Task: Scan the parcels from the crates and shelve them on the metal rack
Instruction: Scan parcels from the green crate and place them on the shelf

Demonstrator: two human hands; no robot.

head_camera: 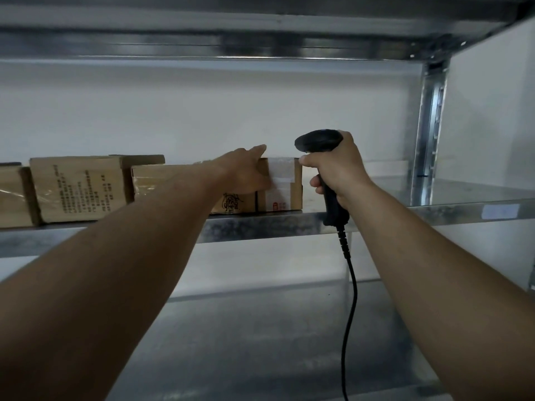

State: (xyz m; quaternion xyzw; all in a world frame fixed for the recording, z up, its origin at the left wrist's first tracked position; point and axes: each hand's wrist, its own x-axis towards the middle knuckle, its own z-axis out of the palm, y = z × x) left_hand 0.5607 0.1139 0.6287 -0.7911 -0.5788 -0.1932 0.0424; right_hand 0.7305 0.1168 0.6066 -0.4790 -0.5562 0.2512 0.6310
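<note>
My left hand point(249, 172) presses, fingers mostly straight, against the cardboard parcel point(285, 188) at the front edge of the rack shelf point(405, 217); my right hand point(338, 172) grips the barcode scanner point(318, 140). Pushed unevenly, the parcel may skew into the neighbouring parcel point(78, 189), or the dangling cable point(351, 285) may snag the shelf lip.

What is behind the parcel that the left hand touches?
Only the white wall shows above the parcel. The shelf space directly behind it is hidden by the parcel itself and the left hand.
</note>
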